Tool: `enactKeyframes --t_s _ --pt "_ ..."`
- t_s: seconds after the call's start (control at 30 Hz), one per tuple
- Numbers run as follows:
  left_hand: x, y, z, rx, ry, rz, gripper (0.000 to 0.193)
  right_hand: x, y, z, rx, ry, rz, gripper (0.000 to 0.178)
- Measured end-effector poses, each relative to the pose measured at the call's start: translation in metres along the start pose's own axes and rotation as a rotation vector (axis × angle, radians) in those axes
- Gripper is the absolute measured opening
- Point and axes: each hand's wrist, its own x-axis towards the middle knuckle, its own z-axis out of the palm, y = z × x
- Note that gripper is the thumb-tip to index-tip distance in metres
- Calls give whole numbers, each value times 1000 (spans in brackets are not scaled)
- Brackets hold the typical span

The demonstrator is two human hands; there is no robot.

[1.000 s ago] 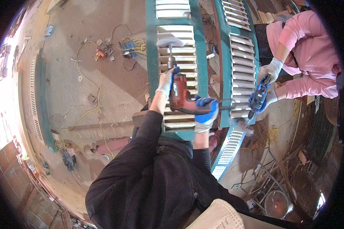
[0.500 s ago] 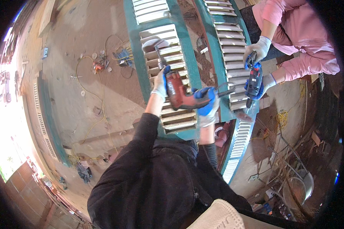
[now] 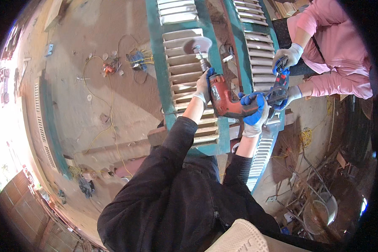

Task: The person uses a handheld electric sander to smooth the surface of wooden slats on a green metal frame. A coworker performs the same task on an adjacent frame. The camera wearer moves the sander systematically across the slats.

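In my gloved hands is a red and black power drill fitted with a round sanding disc. My left hand grips the front of the drill just behind its chuck. Around the rear handle my right hand is closed, its blue-coated fingers showing. Beneath the drill lies a green louvred shutter with pale slats. The disc is over the upper slats and the shutter's right side; I cannot tell whether it touches them.
On the right, a person in pink holds another power tool over a second louvred shutter, close to my drill's handle. Yellow cords trail across the floor at left. A bucket stands at lower right.
Both my hands have carried the drill and its disc rightward across the shutter. The drill handle is now nearer the other person's tool. My grip looks the same.
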Motion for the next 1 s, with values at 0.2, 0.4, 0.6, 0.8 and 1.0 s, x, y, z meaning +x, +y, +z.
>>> enactKeyframes --t_s 0.2,0.4,0.6,0.8,1.0 --pt "-10 6 26 153 -12 12 25 -14 -2 2 -59 117 -177 26" --pt "9 32 3 656 108 145 27 -50 45 15 235 245 -247 29" --pt "-48 47 -8 489 209 159 27 -49 69 3 212 184 -147 29" --pt "-40 45 -12 560 168 243 26 -48 71 5 214 174 -165 27" --pt "-69 72 -59 465 279 65 26 -79 104 31 216 173 -40 29"
